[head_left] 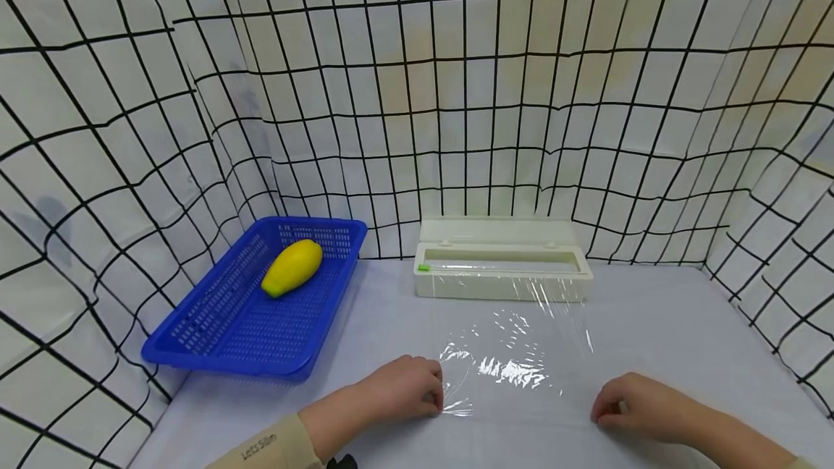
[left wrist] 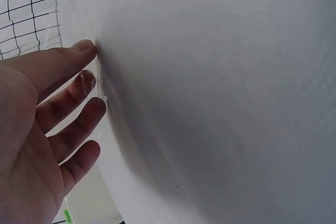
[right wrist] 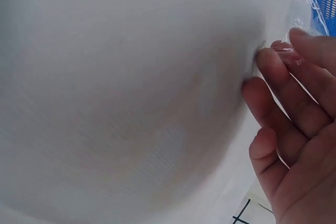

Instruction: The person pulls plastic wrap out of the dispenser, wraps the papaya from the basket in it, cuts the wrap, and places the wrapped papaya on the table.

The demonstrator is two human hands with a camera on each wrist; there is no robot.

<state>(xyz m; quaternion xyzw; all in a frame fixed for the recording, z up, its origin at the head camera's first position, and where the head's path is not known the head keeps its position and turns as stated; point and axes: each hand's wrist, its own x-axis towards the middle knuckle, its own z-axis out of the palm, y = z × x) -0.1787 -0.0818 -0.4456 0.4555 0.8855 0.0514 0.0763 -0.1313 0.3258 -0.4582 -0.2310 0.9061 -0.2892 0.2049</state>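
Observation:
A sheet of clear plastic wrap (head_left: pixel 515 360) stretches over the white tabletop from a long cream wrap dispenser (head_left: pixel 502 286), whose lid stands raised. At the sheet's near left corner, my left hand (head_left: pixel 407 388) holds the wrap, and creases fan out from its fingers. In the left wrist view, film clings to the index fingertip (left wrist: pixel 86 81), with the thumb close by. My right hand (head_left: pixel 641 407) is at the near right corner, fingers bent. In the right wrist view, shiny film runs between its thumb (right wrist: pixel 310 45) and index finger.
To the left stands a blue plastic basket (head_left: pixel 228 364) holding a yellow papaya-like fruit (head_left: pixel 292 268). A green slider (head_left: pixel 424 267) sits at the dispenser's left end. Grid-patterned cloth walls (head_left: pixel 482 93) enclose the table at the back and sides.

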